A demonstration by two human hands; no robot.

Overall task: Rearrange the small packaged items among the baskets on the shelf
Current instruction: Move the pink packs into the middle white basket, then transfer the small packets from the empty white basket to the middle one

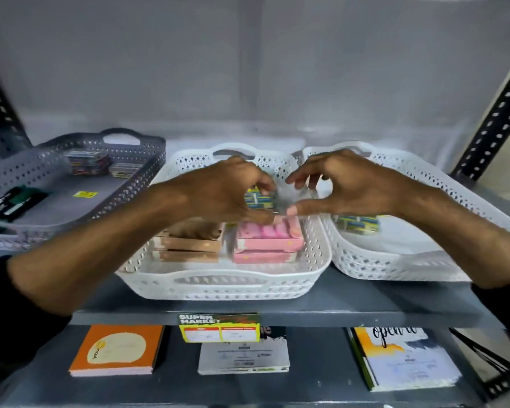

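Both hands hover over the middle white basket [218,282]. My left hand [218,189] pinches a small blue, green and yellow packet [258,198]. My right hand [345,184] meets it from the right, thumb and fingers curled at the packet's clear wrapper edge; its grip is blurred. Below them lie pink boxes [268,240] and brown boxes [189,245], stacked in the same basket. A matching blue-green packet [358,223] lies in the right white basket [395,260]. The grey basket [71,201] on the left holds small dark packets [87,161] at its back.
Black marker-like items [12,203] lie at the grey basket's left side. A supermarket price tag [220,326] hangs on the shelf's front edge. Notebooks rest on the lower shelf: orange [115,348], white [243,356], yellow and white [404,357]. Slotted metal uprights [495,113] frame the shelf.
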